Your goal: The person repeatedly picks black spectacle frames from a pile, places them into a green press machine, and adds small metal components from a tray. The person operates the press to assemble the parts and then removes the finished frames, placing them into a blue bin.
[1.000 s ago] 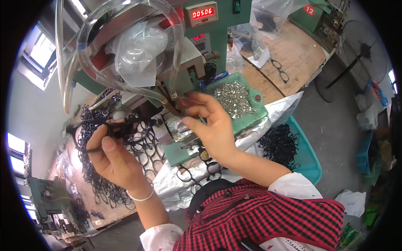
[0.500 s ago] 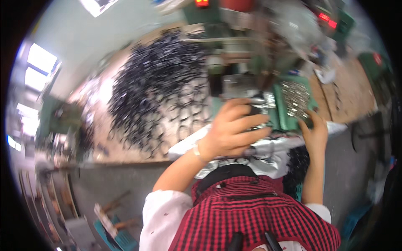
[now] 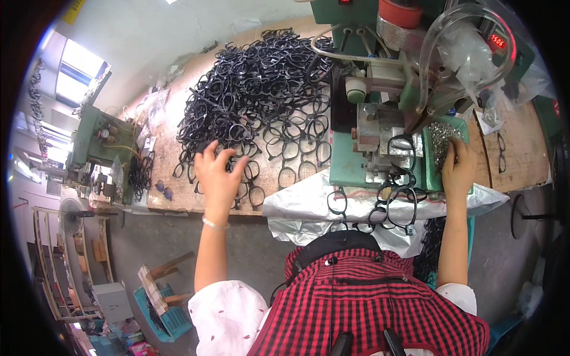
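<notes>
My left hand [image 3: 218,175] is over the near edge of a large pile of black eyeglass frames [image 3: 249,83], its fingers spread and nothing seen in them. My right hand [image 3: 460,167] reaches to a green tray [image 3: 435,181] of small metal parts [image 3: 439,139]. Its fingers are bent together at the parts; whatever lies between the tips is hidden. Between the hands stands a green bench machine [image 3: 347,169] with a metal fixture [image 3: 371,142]. One black frame [image 3: 402,145] stands upright by the fixture, and several more lie at the machine's front edge.
Silver sheeting [image 3: 297,199] covers the table's front edge and hangs over it. A clear hose [image 3: 423,65] loops above the tray. Another green machine [image 3: 89,142] stands at the left. On the floor is a blue crate [image 3: 172,317]. One loose frame [image 3: 502,151] lies far right.
My left hand has left the front of the machine and moved left to the pile of frames, its fingers spreading. My right hand has shifted slightly at the tray's near right side.
</notes>
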{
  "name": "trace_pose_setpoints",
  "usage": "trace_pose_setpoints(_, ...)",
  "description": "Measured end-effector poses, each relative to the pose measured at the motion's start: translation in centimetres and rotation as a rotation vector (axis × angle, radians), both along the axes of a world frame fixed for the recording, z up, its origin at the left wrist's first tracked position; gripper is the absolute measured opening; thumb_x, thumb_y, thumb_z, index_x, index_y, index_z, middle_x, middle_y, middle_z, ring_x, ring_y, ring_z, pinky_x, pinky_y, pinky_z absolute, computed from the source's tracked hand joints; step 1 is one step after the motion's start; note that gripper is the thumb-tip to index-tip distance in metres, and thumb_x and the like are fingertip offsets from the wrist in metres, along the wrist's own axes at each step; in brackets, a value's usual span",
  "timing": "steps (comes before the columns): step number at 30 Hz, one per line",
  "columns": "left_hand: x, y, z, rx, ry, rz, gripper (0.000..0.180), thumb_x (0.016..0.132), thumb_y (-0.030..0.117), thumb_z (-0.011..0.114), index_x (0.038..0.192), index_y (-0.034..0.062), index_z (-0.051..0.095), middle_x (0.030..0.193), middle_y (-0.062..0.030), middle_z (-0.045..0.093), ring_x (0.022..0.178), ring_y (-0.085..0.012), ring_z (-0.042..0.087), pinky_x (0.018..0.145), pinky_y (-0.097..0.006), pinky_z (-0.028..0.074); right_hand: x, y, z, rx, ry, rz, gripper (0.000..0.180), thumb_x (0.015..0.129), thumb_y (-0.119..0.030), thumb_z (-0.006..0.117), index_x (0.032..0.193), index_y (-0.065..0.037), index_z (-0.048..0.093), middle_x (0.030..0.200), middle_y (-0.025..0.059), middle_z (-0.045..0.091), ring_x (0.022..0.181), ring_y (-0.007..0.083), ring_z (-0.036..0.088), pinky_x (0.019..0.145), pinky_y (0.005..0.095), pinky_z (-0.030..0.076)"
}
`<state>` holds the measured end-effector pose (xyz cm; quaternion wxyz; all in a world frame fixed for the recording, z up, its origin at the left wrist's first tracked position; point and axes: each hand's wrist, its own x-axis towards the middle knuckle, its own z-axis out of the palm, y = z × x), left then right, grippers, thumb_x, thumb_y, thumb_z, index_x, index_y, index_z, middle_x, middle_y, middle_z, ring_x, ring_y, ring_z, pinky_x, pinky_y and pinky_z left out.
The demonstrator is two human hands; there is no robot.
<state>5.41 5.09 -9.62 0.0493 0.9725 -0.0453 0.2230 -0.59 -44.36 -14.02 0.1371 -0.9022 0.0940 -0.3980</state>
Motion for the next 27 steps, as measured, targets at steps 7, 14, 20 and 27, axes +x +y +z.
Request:
trace_pose_setpoints(7,4.9,-2.4,-7.1,-0.159,-0.087,0.186,0.023,0.087,0.033,0.067,0.1,0.0132,0.07,0.127,-0.0156,0.062,0.107,-0.0372,0.054,0.1,-0.055,0.041,2.4,0.3,-0.3,0.233,0.039,0.144,0.018,0.088,-0.006,0.063,0.103,-0.006,0.072,0.092,0.0111,0.067,0.087,0.0272,0.064,0.078,0.0362,0.049)
trace_pose_setpoints(14,4.7,8.0,0.3,-0.851,0.112,-0.055,0.034,0.103,0.033,0.053,0.111,0.0012,0.062,0.081,-0.0087,0.066,0.072,-0.0216,0.061,0.067,-0.033,0.047,-0.1,-1.4,-1.5,0.514,0.034,0.062,0.018,0.089,-0.007,0.07,0.105,-0.002,0.072,0.101,0.0096,0.071,0.091,0.0189,0.067,0.083,0.0296,0.052)
trace_pose_setpoints(20,1.5,17.7,-13.3,-0.849,-0.162,0.405,0.04,0.105,0.037,0.048,0.108,-0.0018,0.058,0.08,-0.0115,0.062,0.073,-0.0233,0.057,0.07,-0.037,0.047,-3.8,-0.9,-1.0,0.646,0.002,-0.003,0.016,0.087,-0.007,0.073,0.102,-0.001,0.073,0.098,0.0089,0.073,0.092,0.0192,0.068,0.085,0.0302,0.052)
trace_pose_setpoints(27,8.7,0.8,-10.1,-0.421,-0.194,0.191,0.043,0.106,0.038,0.043,0.11,-0.0004,0.06,0.103,-0.0215,0.067,0.093,-0.0439,0.062,0.079,-0.047,0.049,-1.5,3.3,6.3,0.48,-0.007,0.303,0.017,0.079,-0.005,0.073,0.096,-0.004,0.074,0.093,0.0106,0.071,0.089,0.0249,0.067,0.083,0.0331,0.051)
